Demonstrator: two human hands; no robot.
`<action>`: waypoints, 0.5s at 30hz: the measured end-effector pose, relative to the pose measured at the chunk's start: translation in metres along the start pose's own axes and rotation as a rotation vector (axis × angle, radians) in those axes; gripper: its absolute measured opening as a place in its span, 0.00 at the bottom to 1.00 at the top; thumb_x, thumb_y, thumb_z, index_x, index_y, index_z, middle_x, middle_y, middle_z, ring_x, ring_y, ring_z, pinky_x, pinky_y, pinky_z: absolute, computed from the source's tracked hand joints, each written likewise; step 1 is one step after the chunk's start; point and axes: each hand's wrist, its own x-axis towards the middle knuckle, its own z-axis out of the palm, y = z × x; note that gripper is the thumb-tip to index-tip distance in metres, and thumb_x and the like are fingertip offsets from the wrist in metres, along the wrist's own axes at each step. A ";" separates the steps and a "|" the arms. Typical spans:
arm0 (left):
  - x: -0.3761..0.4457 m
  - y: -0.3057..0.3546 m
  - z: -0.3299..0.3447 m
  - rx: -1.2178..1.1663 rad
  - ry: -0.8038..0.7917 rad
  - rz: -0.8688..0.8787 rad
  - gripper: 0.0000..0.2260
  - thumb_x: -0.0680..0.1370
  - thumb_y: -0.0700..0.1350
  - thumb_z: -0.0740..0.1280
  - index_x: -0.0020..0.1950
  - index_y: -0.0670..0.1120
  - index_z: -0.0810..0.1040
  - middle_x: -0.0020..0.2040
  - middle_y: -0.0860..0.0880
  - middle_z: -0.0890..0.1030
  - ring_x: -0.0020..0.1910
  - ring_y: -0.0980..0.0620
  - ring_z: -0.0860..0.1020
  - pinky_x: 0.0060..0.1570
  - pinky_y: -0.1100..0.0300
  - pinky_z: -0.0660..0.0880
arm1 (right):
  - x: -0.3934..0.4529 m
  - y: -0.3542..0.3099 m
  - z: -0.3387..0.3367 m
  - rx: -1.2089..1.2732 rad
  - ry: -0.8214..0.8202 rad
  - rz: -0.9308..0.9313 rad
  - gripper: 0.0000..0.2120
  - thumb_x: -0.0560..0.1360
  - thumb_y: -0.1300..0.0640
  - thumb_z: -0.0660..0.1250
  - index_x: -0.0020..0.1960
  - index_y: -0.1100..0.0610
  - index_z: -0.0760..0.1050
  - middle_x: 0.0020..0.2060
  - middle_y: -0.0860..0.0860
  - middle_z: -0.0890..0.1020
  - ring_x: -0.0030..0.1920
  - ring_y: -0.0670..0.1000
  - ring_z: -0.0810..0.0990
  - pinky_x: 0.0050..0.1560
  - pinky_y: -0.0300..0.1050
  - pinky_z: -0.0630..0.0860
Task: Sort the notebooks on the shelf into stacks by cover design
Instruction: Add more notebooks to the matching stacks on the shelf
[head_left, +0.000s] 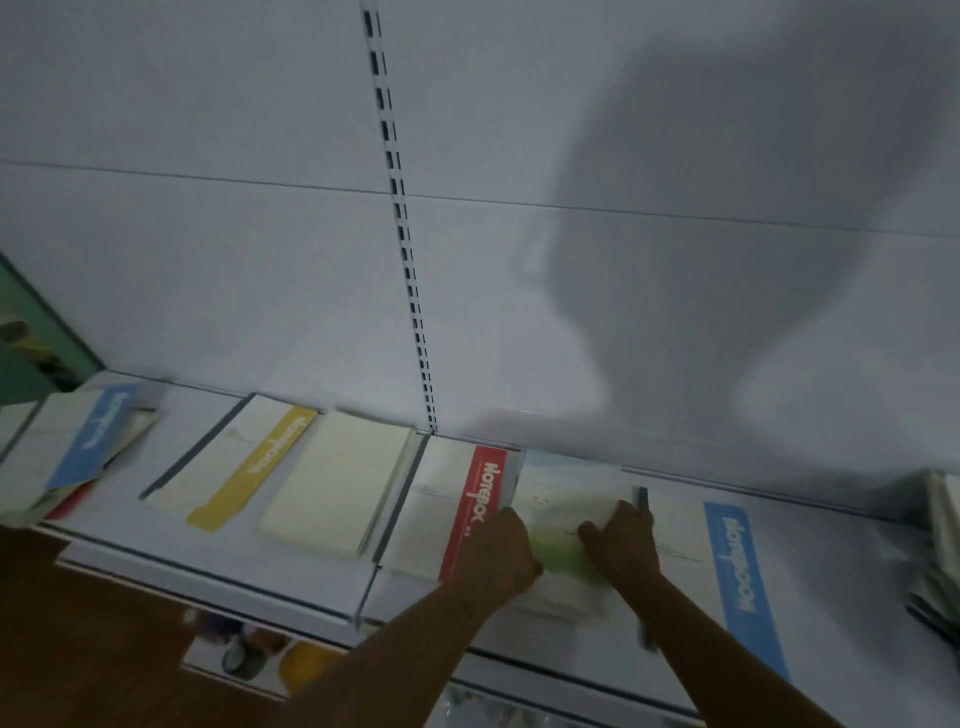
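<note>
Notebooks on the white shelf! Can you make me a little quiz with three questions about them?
1. True or false: both hands rest on the pale notebook with the green landscape cover.
2. Which band colour lies just left of the left hand? A) red B) purple C) black
3. Fill in: the plain cream notebook lies right of the notebook with the ______ band.

Key: 1 true; the right hand is there too. 2 A, the red-banded white notebook. 3 yellow, the yellow-banded white notebook.

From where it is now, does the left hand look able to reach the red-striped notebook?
Probably yes. The left hand already lies at the edge of the red-striped notebook, whose cover is bare, with nothing between them.
</note>
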 end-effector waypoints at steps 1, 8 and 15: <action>-0.001 0.001 0.000 0.018 0.004 0.002 0.19 0.74 0.48 0.71 0.61 0.41 0.73 0.56 0.45 0.79 0.53 0.47 0.79 0.49 0.59 0.76 | 0.000 -0.001 -0.001 -0.022 -0.013 0.008 0.22 0.76 0.55 0.65 0.63 0.69 0.68 0.61 0.65 0.71 0.62 0.60 0.70 0.64 0.47 0.68; -0.012 0.007 0.003 0.019 0.027 -0.037 0.19 0.76 0.48 0.69 0.63 0.41 0.72 0.59 0.42 0.78 0.57 0.45 0.78 0.57 0.54 0.77 | 0.000 -0.011 0.002 -0.181 -0.012 0.077 0.39 0.75 0.57 0.64 0.76 0.65 0.44 0.72 0.67 0.53 0.72 0.65 0.58 0.71 0.55 0.62; -0.031 -0.029 -0.050 -0.242 0.211 -0.114 0.18 0.77 0.54 0.63 0.61 0.43 0.74 0.58 0.44 0.78 0.57 0.45 0.78 0.56 0.55 0.75 | -0.009 -0.072 0.027 -0.051 0.055 -0.245 0.20 0.73 0.57 0.66 0.63 0.62 0.72 0.57 0.61 0.78 0.58 0.60 0.76 0.58 0.49 0.72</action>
